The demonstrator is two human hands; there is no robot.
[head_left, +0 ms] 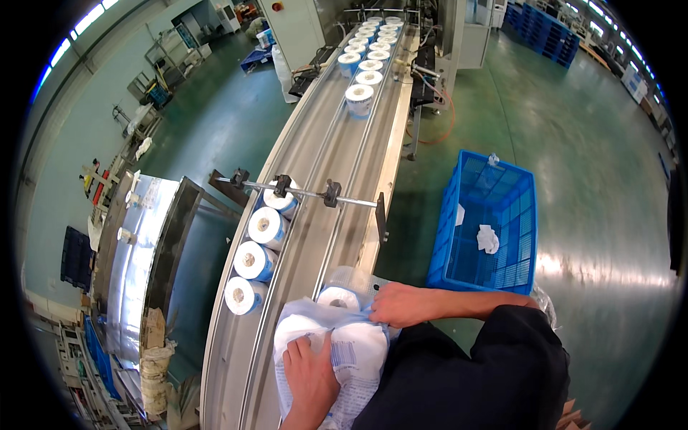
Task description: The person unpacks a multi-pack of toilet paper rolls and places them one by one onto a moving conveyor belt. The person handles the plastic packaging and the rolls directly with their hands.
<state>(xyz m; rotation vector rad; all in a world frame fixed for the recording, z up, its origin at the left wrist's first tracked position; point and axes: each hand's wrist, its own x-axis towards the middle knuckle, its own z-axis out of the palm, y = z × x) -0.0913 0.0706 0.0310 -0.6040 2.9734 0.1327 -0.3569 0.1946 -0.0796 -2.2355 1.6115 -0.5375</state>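
Note:
A white plastic bag stuffed with tissue rolls lies at the near end of a long steel conveyor. My left hand presses down on the bag's top, fingers spread over the rolls inside. My right hand pinches the bag's upper edge beside a roll at its mouth. Three blue-wrapped rolls lie in a row in the conveyor's left lane. Several more rolls stand upright farther up the belt.
A metal bar with clamps crosses the conveyor. A blue plastic crate with scraps of white paper sits on the green floor to the right. A shiny machine housing stands on the left. Blue pallets are far back.

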